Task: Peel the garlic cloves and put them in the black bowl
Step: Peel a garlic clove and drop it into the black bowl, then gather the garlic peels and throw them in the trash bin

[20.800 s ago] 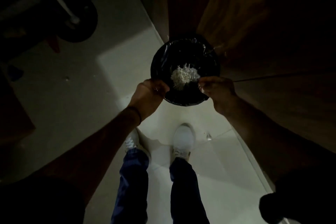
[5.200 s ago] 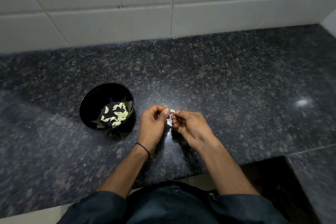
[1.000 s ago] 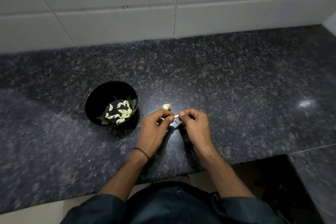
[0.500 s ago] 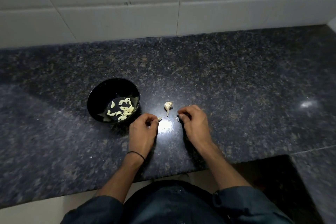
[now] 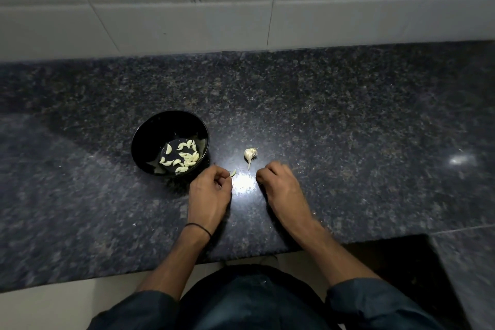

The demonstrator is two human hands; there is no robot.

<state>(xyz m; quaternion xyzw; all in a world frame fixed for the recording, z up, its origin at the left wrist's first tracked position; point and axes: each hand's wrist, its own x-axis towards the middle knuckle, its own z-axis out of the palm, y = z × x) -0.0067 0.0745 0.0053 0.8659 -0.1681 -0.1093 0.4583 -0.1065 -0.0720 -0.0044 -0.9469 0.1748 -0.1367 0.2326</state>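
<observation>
The left hand pinches a peeled clove; the black bowl lies just beside it, leftward and slightly beyond. The right hand, farther off, has curled fingers, contents indiscernible.

No legible text, labels, brands, numbers or signs on anything in view.
</observation>
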